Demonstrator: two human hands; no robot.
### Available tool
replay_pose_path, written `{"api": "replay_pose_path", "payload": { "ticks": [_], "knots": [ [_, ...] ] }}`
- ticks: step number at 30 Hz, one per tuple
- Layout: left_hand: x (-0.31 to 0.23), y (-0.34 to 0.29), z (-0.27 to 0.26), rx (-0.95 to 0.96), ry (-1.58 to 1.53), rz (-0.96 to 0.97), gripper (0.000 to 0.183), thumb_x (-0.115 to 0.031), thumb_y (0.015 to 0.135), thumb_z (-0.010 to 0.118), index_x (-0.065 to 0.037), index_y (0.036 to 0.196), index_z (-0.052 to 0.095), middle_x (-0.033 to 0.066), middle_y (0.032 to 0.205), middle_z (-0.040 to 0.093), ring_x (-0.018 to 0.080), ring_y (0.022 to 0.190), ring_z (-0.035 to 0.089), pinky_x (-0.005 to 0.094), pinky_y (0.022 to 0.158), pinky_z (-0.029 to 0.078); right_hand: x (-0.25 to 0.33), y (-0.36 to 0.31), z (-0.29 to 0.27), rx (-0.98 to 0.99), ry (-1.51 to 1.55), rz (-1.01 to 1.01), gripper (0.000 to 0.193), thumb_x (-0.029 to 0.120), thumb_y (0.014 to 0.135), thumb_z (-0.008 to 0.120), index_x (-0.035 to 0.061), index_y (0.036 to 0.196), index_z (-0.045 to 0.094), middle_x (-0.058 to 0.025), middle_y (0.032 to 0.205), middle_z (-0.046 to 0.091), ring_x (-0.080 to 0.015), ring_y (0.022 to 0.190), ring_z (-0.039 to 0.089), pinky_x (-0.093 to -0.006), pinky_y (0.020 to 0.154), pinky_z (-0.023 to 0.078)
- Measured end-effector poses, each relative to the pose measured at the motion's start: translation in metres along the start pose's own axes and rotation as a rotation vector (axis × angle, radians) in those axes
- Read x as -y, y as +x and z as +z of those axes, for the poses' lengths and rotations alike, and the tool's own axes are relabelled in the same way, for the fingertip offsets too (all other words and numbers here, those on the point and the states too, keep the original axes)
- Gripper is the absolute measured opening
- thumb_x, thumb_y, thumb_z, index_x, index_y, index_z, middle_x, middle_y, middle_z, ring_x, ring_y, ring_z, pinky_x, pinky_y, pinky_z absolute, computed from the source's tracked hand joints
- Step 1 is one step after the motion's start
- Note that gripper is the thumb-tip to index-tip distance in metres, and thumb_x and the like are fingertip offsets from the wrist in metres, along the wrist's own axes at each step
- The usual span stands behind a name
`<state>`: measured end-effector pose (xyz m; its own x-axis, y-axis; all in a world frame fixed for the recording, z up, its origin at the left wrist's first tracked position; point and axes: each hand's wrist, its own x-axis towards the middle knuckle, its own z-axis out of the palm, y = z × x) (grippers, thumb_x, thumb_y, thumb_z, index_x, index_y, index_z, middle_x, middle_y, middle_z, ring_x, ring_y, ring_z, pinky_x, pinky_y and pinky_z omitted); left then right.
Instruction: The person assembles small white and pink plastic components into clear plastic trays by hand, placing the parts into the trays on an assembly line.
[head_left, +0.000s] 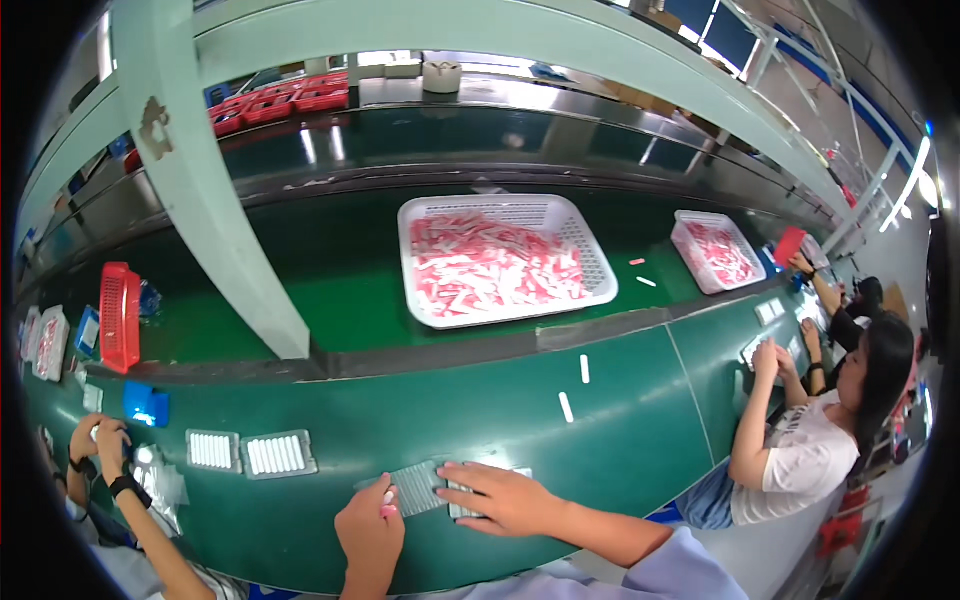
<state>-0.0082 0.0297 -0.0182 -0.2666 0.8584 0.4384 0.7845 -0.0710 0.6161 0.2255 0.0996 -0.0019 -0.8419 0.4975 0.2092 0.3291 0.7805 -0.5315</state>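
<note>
My left hand (370, 528) is closed, with a small pink-and-white stick (388, 503) pinched at the thumb and fingertips. To its right, a clear ribbed plastic tray (416, 490) lies on the green table. My right hand (512, 502) rests flat with its fingers spread over the right side of that tray and a second clear tray (462, 510), which it partly covers. Left of my hands stand two clear trays, a nearer one (278, 455) and a farther-left one (213, 450), both holding rows of white sticks. Two loose white sticks (585, 369) lie ahead of my right hand.
A white basket (408, 290) heaped with pink-and-white sticks stands beyond the dark ledge (450, 354). Farther right is a smaller white basket (690, 262). A pale green post (215, 180) rises at left, near a red basket (120, 320). Co-workers sit on both sides.
</note>
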Motion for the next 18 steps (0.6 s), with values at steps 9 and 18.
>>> {"api": "replay_pose_path", "payload": {
  "ticks": [9,18],
  "knots": [
    [-0.021,0.010,-0.033,0.629,-1.681,-1.069,0.040,-0.006,0.102,0.058,-0.002,0.142,0.054,0.0034,0.094,0.061,0.0125,0.076,0.054,0.0253,0.059,0.039,-0.005,0.000,-0.027,-0.118,0.111,-0.109,0.049,0.020,0.086,0.077,0.0052,0.130,0.062,-0.0168,0.141,0.058,-0.0359,0.130,0.058,-0.0514,0.111,0.046],
    [-0.027,0.001,-0.028,0.837,-1.568,-0.973,0.040,-0.014,0.107,0.054,0.002,0.143,0.051,0.0155,0.121,0.068,0.0182,0.089,0.068,0.0251,0.055,0.042,0.028,0.027,-0.041,-0.293,0.434,0.209,0.036,0.010,0.086,0.076,0.0054,0.121,0.068,-0.0101,0.107,0.070,-0.0284,0.098,0.067,-0.0418,0.092,0.053]
  ]
}}
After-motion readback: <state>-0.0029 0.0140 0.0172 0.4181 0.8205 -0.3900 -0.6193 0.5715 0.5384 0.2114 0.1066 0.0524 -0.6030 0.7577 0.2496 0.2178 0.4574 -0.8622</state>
